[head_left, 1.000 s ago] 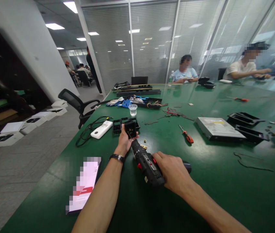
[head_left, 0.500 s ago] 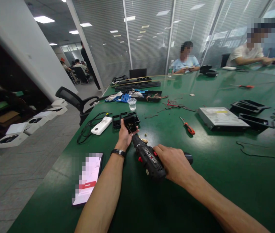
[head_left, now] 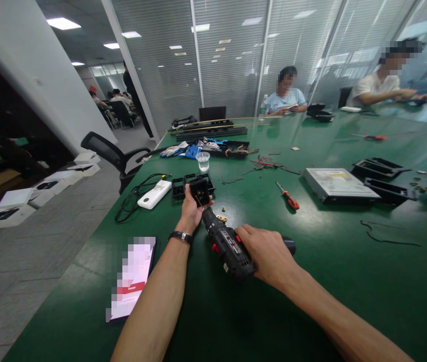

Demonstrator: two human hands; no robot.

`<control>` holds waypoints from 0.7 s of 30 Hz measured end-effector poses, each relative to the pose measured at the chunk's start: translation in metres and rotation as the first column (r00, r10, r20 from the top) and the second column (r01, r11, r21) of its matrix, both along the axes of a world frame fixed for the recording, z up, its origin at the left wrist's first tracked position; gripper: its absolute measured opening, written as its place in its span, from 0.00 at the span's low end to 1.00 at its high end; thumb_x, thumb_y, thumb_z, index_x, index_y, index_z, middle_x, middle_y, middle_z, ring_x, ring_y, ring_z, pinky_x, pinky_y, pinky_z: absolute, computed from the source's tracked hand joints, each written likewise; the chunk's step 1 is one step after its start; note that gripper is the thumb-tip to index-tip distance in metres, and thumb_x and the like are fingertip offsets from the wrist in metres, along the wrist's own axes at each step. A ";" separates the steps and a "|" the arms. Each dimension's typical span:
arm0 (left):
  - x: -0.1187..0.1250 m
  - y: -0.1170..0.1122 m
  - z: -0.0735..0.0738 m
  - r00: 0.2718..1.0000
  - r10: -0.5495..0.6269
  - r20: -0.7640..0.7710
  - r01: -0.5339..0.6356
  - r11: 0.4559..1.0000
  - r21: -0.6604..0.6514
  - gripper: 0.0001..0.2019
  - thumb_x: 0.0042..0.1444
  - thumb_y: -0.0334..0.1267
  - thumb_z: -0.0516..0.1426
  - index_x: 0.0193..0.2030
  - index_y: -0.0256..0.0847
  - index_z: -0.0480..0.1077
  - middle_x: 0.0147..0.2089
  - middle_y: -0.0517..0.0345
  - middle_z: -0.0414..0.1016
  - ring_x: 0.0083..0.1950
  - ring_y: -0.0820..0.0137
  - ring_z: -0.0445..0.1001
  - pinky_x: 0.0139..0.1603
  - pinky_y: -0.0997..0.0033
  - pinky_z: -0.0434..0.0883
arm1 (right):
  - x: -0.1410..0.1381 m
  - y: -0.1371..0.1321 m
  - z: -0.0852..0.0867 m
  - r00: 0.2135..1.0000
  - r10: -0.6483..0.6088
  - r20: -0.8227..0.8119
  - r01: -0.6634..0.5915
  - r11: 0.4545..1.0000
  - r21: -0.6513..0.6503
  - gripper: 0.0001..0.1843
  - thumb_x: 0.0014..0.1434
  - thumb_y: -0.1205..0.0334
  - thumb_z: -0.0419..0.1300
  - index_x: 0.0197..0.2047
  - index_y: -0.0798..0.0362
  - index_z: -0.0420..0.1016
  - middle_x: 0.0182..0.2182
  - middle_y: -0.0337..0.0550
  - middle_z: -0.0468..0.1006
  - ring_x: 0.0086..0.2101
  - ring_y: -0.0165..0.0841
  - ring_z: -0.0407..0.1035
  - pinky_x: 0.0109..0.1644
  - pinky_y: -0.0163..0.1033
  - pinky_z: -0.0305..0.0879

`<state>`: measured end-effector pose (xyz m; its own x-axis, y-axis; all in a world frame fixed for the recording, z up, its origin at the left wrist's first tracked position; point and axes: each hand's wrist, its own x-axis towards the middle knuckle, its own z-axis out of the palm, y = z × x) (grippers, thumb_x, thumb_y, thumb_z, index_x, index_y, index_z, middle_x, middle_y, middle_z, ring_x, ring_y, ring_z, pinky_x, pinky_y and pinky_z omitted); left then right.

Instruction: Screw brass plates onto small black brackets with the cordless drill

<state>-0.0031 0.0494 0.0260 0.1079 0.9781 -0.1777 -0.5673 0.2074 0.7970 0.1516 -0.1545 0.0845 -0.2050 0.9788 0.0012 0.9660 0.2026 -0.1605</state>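
Observation:
My left hand point(head_left: 191, 208) is closed around a small black plastic box point(head_left: 199, 192), tilted with its open side toward me; brass-coloured bits show inside it. In my right hand point(head_left: 265, 250) is a black cordless drill point(head_left: 228, 244) with red buttons, lying on its side. Its chuck points up and left at the box, and the bit's tip reaches the box's near edge; whether it touches a screw is too small to tell. Small brass pieces point(head_left: 221, 218) lie on the green table beside the chuck. Behind my left hand sits a black compartment tray point(head_left: 178, 188).
Left of the tray are a white power bank point(head_left: 155, 195) and black cable. A phone point(head_left: 132, 279) lies by my left forearm. A clear cup point(head_left: 203, 162) stands beyond the tray. Rightward lie a screwdriver point(head_left: 291, 201) and a metal drive point(head_left: 339, 183). Two people sit across the table.
The whole view has shifted slightly to the left. My hands hold the box and drill in nearly the same pose. Part of another person's hand now shows at the right edge.

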 end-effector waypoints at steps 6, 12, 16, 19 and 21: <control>0.000 0.001 -0.001 1.000 -0.003 -0.002 0.003 1.000 -0.004 0.31 0.67 0.62 0.51 0.51 0.32 0.75 0.34 0.48 0.80 0.33 0.65 0.81 0.39 0.61 0.80 | 0.000 0.001 -0.002 1.000 0.003 0.003 -0.004 1.000 0.022 0.22 0.51 0.65 0.66 0.49 0.51 0.69 0.44 0.45 0.78 0.40 0.42 0.76 0.36 0.41 0.59; -0.001 0.002 -0.003 1.000 -0.020 -0.011 0.021 0.999 0.026 0.31 0.67 0.63 0.50 0.50 0.32 0.76 0.33 0.48 0.79 0.33 0.65 0.80 0.40 0.61 0.80 | 0.001 0.000 -0.003 1.000 0.005 0.000 -0.005 0.999 0.048 0.20 0.51 0.64 0.65 0.48 0.51 0.69 0.43 0.45 0.79 0.39 0.41 0.76 0.34 0.41 0.57; -0.001 0.001 -0.002 1.000 -0.021 -0.022 0.022 0.999 0.042 0.32 0.67 0.63 0.50 0.49 0.32 0.76 0.33 0.48 0.79 0.33 0.65 0.80 0.40 0.61 0.81 | 0.000 0.000 -0.002 1.000 0.012 0.003 -0.013 0.999 0.050 0.24 0.49 0.66 0.65 0.50 0.52 0.69 0.44 0.45 0.79 0.39 0.42 0.76 0.34 0.42 0.57; 0.000 0.001 -0.002 1.000 -0.014 -0.022 0.015 0.999 0.045 0.31 0.68 0.62 0.50 0.48 0.32 0.76 0.33 0.48 0.79 0.33 0.65 0.81 0.40 0.61 0.81 | 0.001 0.000 -0.002 1.000 0.009 -0.003 -0.009 0.999 0.040 0.20 0.51 0.65 0.64 0.49 0.51 0.69 0.44 0.46 0.79 0.40 0.41 0.76 0.35 0.41 0.57; 0.000 0.001 -0.002 1.000 -0.003 -0.018 0.004 0.999 0.039 0.31 0.68 0.62 0.50 0.48 0.32 0.76 0.33 0.48 0.79 0.32 0.65 0.81 0.40 0.60 0.81 | 0.001 0.000 -0.002 1.000 0.005 0.002 -0.005 0.999 0.046 0.19 0.51 0.65 0.64 0.48 0.51 0.69 0.43 0.45 0.79 0.40 0.41 0.76 0.34 0.41 0.56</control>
<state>-0.0031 0.0504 0.0235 0.1082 0.9840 -0.1418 -0.5518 0.1780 0.8147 0.1526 -0.1545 0.0827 -0.2102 0.9766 0.0462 0.9652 0.2148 -0.1494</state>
